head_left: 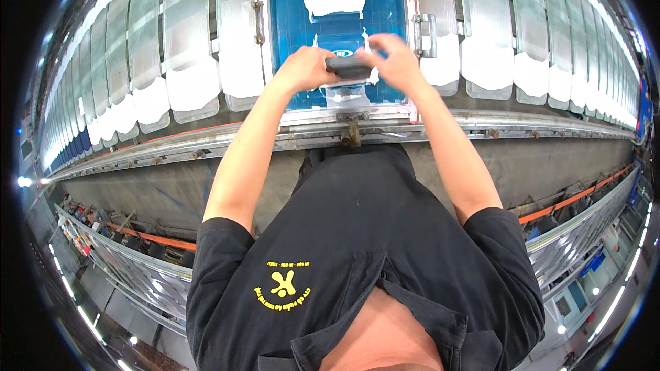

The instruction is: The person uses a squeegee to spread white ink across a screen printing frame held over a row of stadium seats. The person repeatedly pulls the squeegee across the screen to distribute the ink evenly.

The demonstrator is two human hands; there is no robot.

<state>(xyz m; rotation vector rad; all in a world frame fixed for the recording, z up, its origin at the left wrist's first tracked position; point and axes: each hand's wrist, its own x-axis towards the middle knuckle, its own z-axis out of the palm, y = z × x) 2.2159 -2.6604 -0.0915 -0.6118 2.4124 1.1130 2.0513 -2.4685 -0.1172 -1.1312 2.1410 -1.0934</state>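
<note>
A printing screen [292, 17] with blue mesh and a pale frame lies in front of me. My left hand [307, 69] is closed round the left end of a squeegee [349, 66] with a dark grey handle. At the squeegee's right end is my right hand [394, 63], its fingers smeared by motion, so their grip on the handle is unclear. Thick white ink [335, 1] is spread on the far part of the mesh, around a rectangular patch. More white streaks show beside the squeegee.
Flat boards [187, 34] carrying white fabric pieces stand in a long row to both sides. A metal handle [426, 36] is fixed on the screen's right side, a hinge-like fitting [258, 22] on its left. A metal rail [474, 122] runs along the near edge.
</note>
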